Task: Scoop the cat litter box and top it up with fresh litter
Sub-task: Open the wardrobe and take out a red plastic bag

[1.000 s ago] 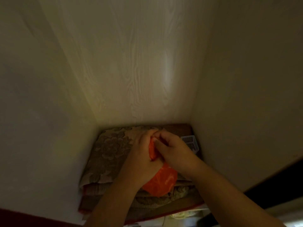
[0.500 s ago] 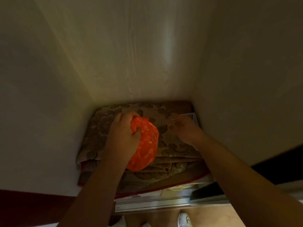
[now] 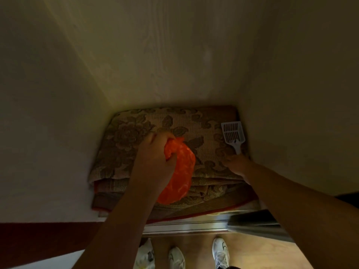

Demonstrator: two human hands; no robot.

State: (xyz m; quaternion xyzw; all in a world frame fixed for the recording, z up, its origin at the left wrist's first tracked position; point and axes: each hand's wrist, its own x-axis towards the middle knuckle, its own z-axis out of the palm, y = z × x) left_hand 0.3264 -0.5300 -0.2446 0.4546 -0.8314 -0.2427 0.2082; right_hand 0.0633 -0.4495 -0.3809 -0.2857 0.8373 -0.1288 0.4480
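No brand, label or writing is showing clearly enough to read anywhere in this dim alcove; the marks on the shoes at the bottom are too blurred to make out.

On the left, a smooth pale wall (image 3: 48, 113) is running down to a dark red strip at its base. Behind, a pale panel (image 3: 155, 55) with faint wood grain is closing the niche. On the shelf, a stack of folded woven fabric (image 3: 136, 133) is lying, thick and ribbed, patterned with large brown flowers on tan, its layered edges facing the person.

The left hand (image 3: 155, 158) is resting on this stack with its fingers curled tight around the gathered neck of an orange plastic bag (image 3: 180, 171). The bag is thin, glossy and crinkled, bulging into a rounded pouch below the fist and lying on the fabric's front edge.

Further right, the right hand (image 3: 236, 164) is lying on the fabric at the handle end of a litter scoop (image 3: 233, 133); whether its fingers are closed on the handle or only touching it cannot be told. The scoop is white rigid plastic, a flat rectangular head with rows of slots and a narrow handle, lying on the fabric just beside the right wall (image 3: 301, 94).

Below the shelf, a metal rail (image 3: 184, 227) is running across, and white sneakers (image 3: 220, 253) are standing on a wood-toned floor.
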